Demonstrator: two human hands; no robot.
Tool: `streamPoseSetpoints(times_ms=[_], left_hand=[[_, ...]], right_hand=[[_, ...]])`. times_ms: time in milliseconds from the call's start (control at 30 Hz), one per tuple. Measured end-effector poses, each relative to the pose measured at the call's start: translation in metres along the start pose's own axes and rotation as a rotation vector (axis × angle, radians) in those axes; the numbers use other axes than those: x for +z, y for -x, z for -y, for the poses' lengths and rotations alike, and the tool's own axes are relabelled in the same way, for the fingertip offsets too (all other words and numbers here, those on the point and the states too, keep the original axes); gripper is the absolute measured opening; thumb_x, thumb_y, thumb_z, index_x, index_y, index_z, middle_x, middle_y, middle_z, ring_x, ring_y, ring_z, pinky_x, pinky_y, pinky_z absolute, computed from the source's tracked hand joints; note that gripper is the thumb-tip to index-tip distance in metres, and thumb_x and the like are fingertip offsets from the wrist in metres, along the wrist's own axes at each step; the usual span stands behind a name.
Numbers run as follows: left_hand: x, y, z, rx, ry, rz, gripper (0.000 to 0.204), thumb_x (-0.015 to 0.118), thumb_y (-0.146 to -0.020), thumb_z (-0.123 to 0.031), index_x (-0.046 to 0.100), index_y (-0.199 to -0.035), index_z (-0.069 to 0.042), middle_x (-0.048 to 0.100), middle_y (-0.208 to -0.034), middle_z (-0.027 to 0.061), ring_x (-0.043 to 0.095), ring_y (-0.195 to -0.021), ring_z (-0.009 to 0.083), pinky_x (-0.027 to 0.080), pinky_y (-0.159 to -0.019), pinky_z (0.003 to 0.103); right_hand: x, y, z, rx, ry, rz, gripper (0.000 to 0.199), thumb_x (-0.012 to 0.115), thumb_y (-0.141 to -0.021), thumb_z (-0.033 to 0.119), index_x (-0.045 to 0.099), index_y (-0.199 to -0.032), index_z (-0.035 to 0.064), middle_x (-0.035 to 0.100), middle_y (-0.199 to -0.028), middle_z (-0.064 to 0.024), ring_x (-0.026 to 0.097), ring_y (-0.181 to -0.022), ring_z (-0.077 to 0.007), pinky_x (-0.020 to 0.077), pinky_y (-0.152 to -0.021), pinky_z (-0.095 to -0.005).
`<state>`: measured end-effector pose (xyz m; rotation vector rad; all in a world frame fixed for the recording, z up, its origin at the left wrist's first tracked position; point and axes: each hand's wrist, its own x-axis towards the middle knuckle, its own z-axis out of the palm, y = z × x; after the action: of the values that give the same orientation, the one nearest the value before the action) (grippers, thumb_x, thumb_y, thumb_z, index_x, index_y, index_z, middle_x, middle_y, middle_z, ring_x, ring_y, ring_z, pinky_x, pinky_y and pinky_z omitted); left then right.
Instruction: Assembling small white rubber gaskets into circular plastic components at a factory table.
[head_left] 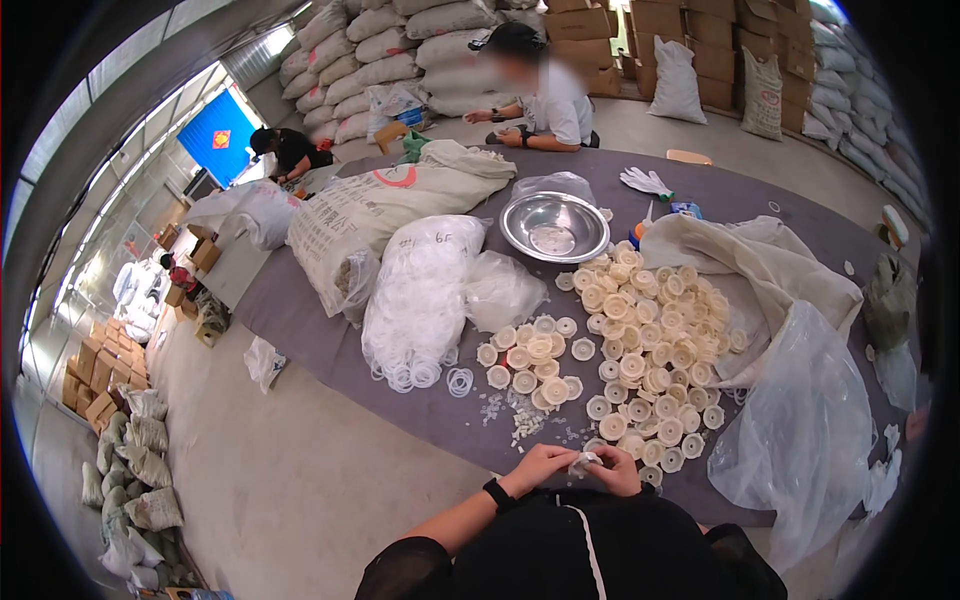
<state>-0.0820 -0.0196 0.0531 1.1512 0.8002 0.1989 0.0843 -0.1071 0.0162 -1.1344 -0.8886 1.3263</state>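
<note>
Close to my body at the table's near edge, my left hand [538, 468] and my right hand [618, 471] meet, fingers pinched around a small whitish plastic part [583, 462]. My fingers hide much of its shape. Just beyond my right hand spreads a large heap of cream round plastic caps [665, 345] with scalloped rims and centre holes. A smaller group of the same caps [528, 365] lies left of it. Tiny pale pieces [527, 421] are scattered past my left hand. A clear bag of translucent rings [415, 310] lies further left, several rings spilling from its mouth.
A steel bowl [553, 236] stands beyond the caps, near a white glove [646, 182]. Large woven sacks [400, 195] occupy the table's left side. Clear plastic sheeting [775, 425] hangs at the right edge. Across the table sits a person in a white shirt [560, 105].
</note>
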Motion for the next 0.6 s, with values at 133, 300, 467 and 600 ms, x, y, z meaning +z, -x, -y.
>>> streamPoseSetpoints(times_ms=[133,300,467,600], left_hand=[[0.007,0.001,-0.005,-0.047,-0.024,-0.030,0.031,0.047,-0.085,-0.025,0.057,-0.100,0.000,0.058,-0.085,0.0030,0.054,-0.079,0.0085,0.043,-0.071,0.022],[0.005,0.002,0.009,-0.117,0.033,-0.054,0.028,0.051,-0.083,-0.029,0.061,-0.088,-0.003,0.057,-0.075,-0.0013,0.049,-0.067,0.0046,0.039,-0.059,0.018],[0.002,-0.001,0.016,-0.077,0.057,-0.050,0.026,0.052,-0.083,-0.024,0.058,-0.095,-0.002,0.058,-0.080,0.0010,0.053,-0.070,0.0073,0.042,-0.064,0.020],[0.014,0.000,0.005,-0.095,0.174,-0.113,0.028,0.052,-0.083,-0.026,0.056,-0.098,-0.002,0.057,-0.081,0.0004,0.049,-0.066,0.0044,0.038,-0.059,0.017]], right_hand=[[0.001,0.003,0.006,0.013,0.136,0.022,0.020,0.063,-0.071,0.006,0.056,-0.089,-0.0006,0.057,-0.082,-0.0019,0.053,-0.076,-0.0078,0.0423,-0.068,-0.0207],[0.003,0.004,0.001,0.055,0.263,-0.002,0.018,0.064,-0.071,0.009,0.056,-0.084,0.0001,0.059,-0.076,-0.0025,0.055,-0.070,-0.0073,0.0431,-0.062,-0.0210],[0.003,0.008,0.005,0.030,0.278,0.019,0.020,0.064,-0.072,0.011,0.056,-0.087,-0.0009,0.060,-0.078,-0.0045,0.056,-0.071,-0.0089,0.0440,-0.063,-0.0221],[0.003,0.006,0.010,0.060,0.215,0.029,0.021,0.064,-0.072,0.011,0.057,-0.087,-0.0011,0.060,-0.078,-0.0042,0.056,-0.071,-0.0087,0.0442,-0.064,-0.0218]])
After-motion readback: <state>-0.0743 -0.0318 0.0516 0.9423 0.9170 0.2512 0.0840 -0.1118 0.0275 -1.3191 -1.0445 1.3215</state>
